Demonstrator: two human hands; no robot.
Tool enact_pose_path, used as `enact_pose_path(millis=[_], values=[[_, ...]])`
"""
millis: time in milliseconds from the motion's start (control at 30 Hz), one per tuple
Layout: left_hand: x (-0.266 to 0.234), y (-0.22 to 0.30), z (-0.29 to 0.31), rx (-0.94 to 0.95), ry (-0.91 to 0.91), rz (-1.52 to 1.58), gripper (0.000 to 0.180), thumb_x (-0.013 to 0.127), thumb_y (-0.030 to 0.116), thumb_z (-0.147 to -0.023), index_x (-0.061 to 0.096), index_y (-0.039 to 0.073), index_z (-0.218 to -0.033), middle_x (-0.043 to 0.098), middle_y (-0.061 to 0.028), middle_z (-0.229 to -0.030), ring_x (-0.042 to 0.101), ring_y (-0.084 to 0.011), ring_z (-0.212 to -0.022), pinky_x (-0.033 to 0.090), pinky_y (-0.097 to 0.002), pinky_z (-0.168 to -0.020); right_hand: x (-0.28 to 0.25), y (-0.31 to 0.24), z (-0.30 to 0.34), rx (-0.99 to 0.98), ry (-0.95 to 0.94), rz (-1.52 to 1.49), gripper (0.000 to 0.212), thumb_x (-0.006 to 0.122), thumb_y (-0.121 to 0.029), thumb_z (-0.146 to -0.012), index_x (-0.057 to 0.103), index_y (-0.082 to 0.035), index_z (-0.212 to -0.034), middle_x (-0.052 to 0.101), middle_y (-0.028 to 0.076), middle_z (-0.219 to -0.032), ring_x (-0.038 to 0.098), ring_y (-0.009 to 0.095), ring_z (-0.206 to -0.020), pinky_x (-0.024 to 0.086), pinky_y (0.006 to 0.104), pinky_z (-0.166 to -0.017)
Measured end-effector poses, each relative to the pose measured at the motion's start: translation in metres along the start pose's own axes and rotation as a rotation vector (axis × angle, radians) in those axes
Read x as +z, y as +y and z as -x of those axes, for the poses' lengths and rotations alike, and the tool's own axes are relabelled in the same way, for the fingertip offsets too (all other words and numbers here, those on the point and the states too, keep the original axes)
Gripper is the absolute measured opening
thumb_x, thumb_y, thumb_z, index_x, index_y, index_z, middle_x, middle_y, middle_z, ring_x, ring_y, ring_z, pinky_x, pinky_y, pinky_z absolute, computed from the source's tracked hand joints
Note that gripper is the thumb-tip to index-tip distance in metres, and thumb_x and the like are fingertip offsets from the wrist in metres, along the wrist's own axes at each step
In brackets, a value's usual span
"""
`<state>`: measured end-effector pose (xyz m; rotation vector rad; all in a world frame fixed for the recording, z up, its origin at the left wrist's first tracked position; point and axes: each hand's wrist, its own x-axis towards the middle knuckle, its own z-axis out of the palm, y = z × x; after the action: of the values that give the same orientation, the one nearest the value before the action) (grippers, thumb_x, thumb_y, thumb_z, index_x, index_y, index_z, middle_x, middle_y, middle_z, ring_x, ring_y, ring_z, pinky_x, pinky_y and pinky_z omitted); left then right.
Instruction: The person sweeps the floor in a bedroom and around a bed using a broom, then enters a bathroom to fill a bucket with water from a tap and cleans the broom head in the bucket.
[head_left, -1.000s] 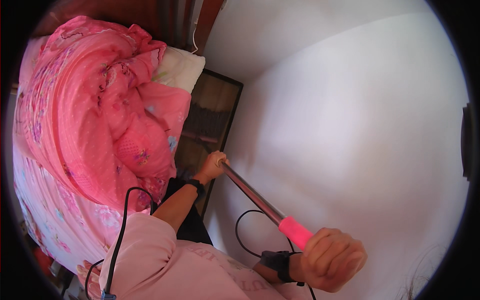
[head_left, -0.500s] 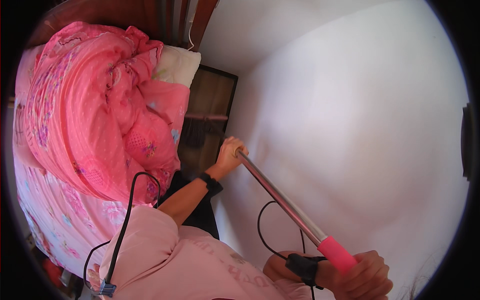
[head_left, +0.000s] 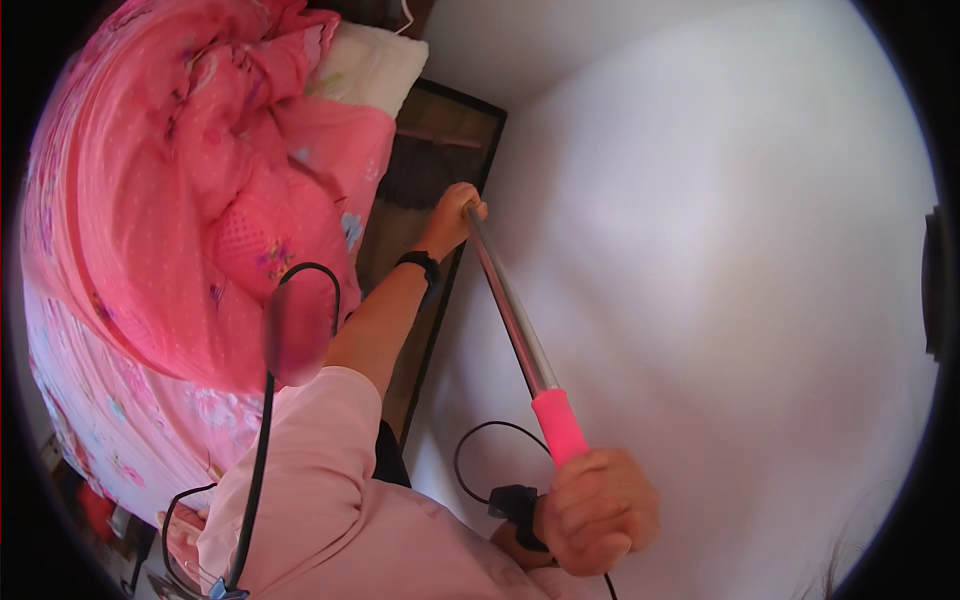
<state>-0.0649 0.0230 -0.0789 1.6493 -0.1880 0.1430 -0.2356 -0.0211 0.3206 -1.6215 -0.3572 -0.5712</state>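
Note:
A mop with a shiny metal pole (head_left: 512,310) and a pink grip (head_left: 560,425) slants across the middle of the view. My right hand (head_left: 605,510) is wrapped round the grip at the near end. Further along, my left hand (head_left: 457,215) closes round the pole, with that arm stretched forward. Beyond it, on the brown floor (head_left: 470,105) between bed and wall, lies a dark, stringy mop head (head_left: 415,178) with a pinkish bar. The joint between pole and head is hidden behind my left hand.
At left stands a bed with a floral sheet (head_left: 160,415), a heaped pink quilt (head_left: 190,200) and a pale pillow (head_left: 370,65). A white wall (head_left: 720,250) rises close on the right. Black cables (head_left: 262,470) hang by my arms.
My right hand has moved left with the pink grip, and the pole is steeper. My left hand and the mop head appear further up in the picture. The view has shifted too.

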Motion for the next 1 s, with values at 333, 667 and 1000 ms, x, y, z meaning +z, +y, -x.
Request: enact_pose_path(millis=[333, 667, 1000], values=[[-0.002, 0.019, 0.108, 0.053, -0.019, -0.091, 0.029, 0.073, 0.006, -0.075, 0.044, 0.003, -0.07, 0.049, -0.0133, -0.072, 0.052, -0.0349, -0.077, 0.042, -0.0422, -0.071, -0.027, -0.072, 0.096, 0.006, 0.015, 0.036, 0.041, 0.046, -0.009, -0.091, 0.03, -0.011, -0.053, 0.046, 0.003, -0.045, 0.04, 0.014, -0.035, 0.04, 0.0286, -0.04], [-0.021, 0.066, 0.242, -0.085, -0.09, -0.174, 0.02, 0.069, 0.005, -0.073, 0.049, 0.002, -0.074, 0.054, -0.014, -0.08, 0.053, -0.0351, -0.086, 0.045, -0.0425, -0.075, -0.044, -0.16, 0.169, 0.077, 0.003, 0.02, 0.039, 0.05, -0.002, -0.086, 0.027, -0.009, -0.055, 0.042, 0.001, -0.043, 0.035, 0.013, -0.034, 0.033, 0.0279, -0.037], [-0.035, 0.121, 0.34, -0.155, -0.121, -0.237, 0.017, 0.071, 0.005, -0.073, 0.054, 0.004, -0.075, 0.06, -0.0138, -0.086, 0.057, -0.0363, -0.095, 0.047, -0.0434, -0.082, -0.055, -0.235, 0.174, 0.222, -0.125, -0.137, 0.04, 0.062, -0.013, -0.089, 0.044, -0.005, -0.055, 0.048, 0.005, -0.048, 0.044, 0.019, -0.038, 0.042, 0.0334, -0.043]])
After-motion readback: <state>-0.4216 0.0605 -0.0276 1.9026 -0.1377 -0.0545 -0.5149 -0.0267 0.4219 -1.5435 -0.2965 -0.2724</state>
